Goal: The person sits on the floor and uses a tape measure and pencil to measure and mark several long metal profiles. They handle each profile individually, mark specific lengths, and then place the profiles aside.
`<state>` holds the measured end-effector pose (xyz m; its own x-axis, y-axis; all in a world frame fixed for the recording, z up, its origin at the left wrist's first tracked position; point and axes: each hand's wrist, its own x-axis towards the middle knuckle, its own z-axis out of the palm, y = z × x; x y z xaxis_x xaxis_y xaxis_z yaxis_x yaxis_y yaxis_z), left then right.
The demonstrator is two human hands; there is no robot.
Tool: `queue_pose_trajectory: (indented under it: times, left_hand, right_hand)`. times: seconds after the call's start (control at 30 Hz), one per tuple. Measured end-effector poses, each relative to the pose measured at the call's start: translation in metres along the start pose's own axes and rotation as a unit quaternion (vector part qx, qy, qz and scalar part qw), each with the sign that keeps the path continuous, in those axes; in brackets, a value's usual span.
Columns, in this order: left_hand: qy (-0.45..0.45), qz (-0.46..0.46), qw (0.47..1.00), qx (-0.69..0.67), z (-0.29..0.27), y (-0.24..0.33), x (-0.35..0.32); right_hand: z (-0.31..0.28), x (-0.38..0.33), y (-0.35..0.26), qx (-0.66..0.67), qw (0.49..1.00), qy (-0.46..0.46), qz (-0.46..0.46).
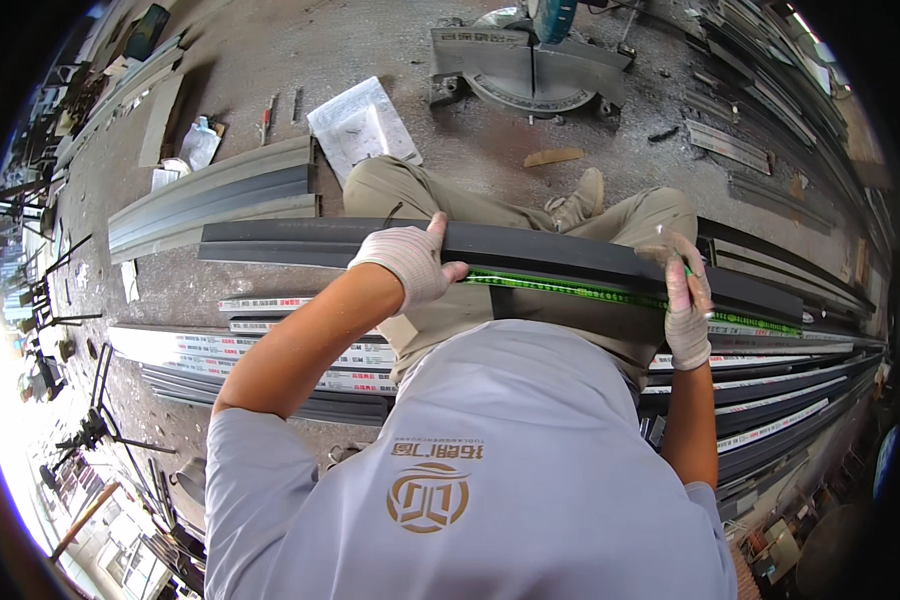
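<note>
Two gloved hands work on one long dark metal profile [570, 255] that lies across the person's knees, above the workshop floor [270, 60]. The left hand [407, 262] is closed over the near edge of the profile, thumb on top, and pins one end of a green measuring tape [570, 288] against it. The right hand [686, 305] is pinched shut on a small marking tool near the far end of the tape; the tool itself is too small to identify.

Procedure for the step in hand, as a judgement from this view:
1. Keep the tape flat and taut along the profile edge, with no sag between the hands.
2. Hold the left hand firm so the zero end does not creep.
3. Bring the tool tip square to the tape edge before marking.

Surroundings: a mitre saw [530, 60] stands on the floor beyond the knees, well apart from the hands. A stack of grey profiles [220, 195] lies to the left of the legs, and labelled profiles [300, 345] lie under and beside the person. A white paper sheet [362, 125] rests near the saw. More long bars [770, 400] crowd the right side, just beside the right forearm, and limit elbow room there.
</note>
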<state>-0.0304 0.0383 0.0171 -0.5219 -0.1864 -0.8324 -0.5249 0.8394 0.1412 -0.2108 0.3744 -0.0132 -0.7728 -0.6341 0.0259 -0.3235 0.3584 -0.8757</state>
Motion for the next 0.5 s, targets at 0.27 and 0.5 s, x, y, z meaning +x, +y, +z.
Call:
queue_pose_trajectory:
  times: [0.27,0.5]
  left_hand:
    - [0.031,-0.005,0.999,-0.005,0.006,-0.001,-0.001]
    - [0.019,-0.011,1.000,0.006,0.004,0.002,0.002]
  right_hand:
    - [0.032,0.008,-0.022,0.215,0.968,-0.041,0.120]
    - [0.042,0.002,-0.014,0.214,0.960,-0.071,0.167]
